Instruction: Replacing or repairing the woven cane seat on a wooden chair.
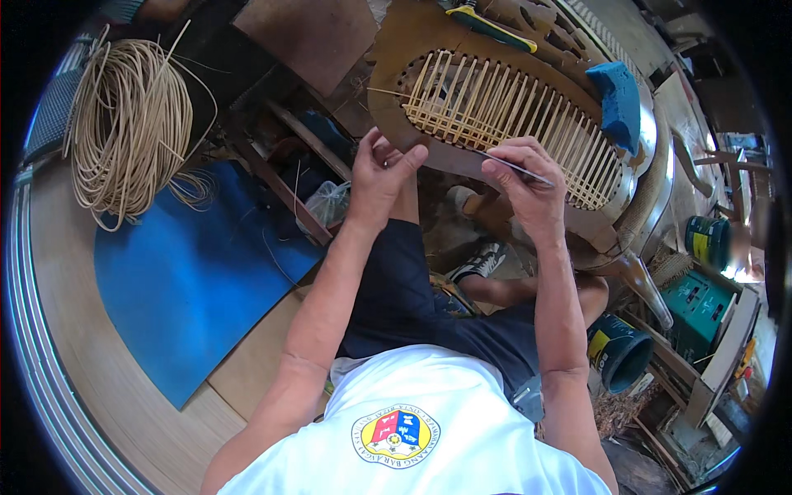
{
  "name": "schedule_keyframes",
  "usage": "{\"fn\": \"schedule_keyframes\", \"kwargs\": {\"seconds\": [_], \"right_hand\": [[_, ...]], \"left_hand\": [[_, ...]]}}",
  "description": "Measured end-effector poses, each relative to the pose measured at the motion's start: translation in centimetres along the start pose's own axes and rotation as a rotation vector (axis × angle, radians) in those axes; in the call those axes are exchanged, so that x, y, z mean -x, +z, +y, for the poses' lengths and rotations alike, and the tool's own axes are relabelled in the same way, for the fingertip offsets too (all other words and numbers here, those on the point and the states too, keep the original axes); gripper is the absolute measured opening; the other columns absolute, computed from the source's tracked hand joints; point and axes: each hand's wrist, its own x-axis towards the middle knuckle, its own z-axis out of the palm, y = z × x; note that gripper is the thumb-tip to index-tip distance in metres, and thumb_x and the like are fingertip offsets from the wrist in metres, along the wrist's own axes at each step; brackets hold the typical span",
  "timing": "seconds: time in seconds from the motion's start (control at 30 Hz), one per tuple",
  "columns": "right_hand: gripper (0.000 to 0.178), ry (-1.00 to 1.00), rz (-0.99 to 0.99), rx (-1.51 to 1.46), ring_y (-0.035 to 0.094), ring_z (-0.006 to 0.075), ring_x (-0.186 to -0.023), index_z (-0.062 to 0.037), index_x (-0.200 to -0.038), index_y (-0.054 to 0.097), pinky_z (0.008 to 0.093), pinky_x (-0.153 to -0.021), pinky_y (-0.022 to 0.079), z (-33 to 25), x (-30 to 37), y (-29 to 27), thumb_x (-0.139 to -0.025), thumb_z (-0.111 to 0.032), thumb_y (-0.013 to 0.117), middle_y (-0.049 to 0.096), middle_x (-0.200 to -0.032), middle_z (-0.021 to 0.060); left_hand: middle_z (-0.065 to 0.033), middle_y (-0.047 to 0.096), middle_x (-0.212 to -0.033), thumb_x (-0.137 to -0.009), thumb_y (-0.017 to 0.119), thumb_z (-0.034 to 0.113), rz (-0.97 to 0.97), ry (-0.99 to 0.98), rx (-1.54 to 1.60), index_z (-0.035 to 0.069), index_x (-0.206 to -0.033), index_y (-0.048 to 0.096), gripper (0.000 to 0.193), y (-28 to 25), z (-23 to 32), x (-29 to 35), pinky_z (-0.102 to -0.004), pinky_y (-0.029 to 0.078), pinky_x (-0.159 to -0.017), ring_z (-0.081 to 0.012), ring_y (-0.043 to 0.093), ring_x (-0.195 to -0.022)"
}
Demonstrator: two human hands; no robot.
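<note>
An oval wooden frame (388,107) lies tilted in front of me, its opening laced with strands of cane (528,115). Most strands run across the oval, and others cross them along its near and left edges. My right hand (532,186) is closed around a thin, pointed grey metal tool (528,173), whose tip meets the near rim of the lacing. Close to the frame's near left edge is my left hand (379,180), its fingers half curled and the thumb apart from them. I see nothing held in it.
A big coil of cane (128,132) hangs at the left above a blue sheet (198,272). On the frame's far side lie a blue foam block (615,107) and a green-and-yellow handled tool (491,29). A dark bucket (619,355) and a green box (695,307) stand right.
</note>
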Motion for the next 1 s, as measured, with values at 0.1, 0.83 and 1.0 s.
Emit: {"fn": "schedule_keyframes", "kwargs": {"seconds": [0.1, 0.83, 1.0], "right_hand": [[0.017, -0.044, -0.020, 0.058, 0.066, 0.0140, -0.087, -0.0021, -0.100, 0.075, 0.0264, -0.076, 0.053, -0.3, -0.7, 0.5, -0.084, 0.001, 0.079, 0.069, -0.096, 0.0068], [0.013, 0.175, -0.208, 0.201, 0.067, 0.0103, -0.084, -0.0018, -0.097, 0.075, 0.0261, -0.076, 0.053, -1.7, -3.1, -0.2, -0.086, -0.007, 0.079, 0.073, -0.089, 0.0045], [0.012, 0.218, -0.158, 0.228, 0.067, 0.0105, -0.084, -0.0023, -0.097, 0.075, 0.0260, -0.076, 0.053, -1.6, -3.0, 0.1, -0.087, -0.008, 0.078, 0.073, -0.090, 0.0044]], "left_hand": [[-0.0095, 0.066, -0.122, -0.085, 0.083, 0.011, -0.052, -0.072, 0.154, -0.001, -0.130, 0.051, 0.056, -0.4, -0.4, -2.0, -0.0301, 0.049, -0.098, -0.0151, 0.062, -0.111], [-0.0103, 0.063, -0.126, -0.084, 0.085, 0.017, -0.021, 0.019, 0.147, 0.000, -0.135, 0.048, 0.065, 2.2, 0.4, -2.3, -0.0329, 0.046, -0.103, -0.0180, 0.060, -0.116], [-0.0104, 0.063, -0.128, -0.083, 0.086, 0.020, -0.013, 0.004, 0.161, 0.000, -0.137, 0.047, 0.069, 2.0, 0.2, -2.4, -0.0329, 0.044, -0.106, -0.0185, 0.059, -0.118]]}}
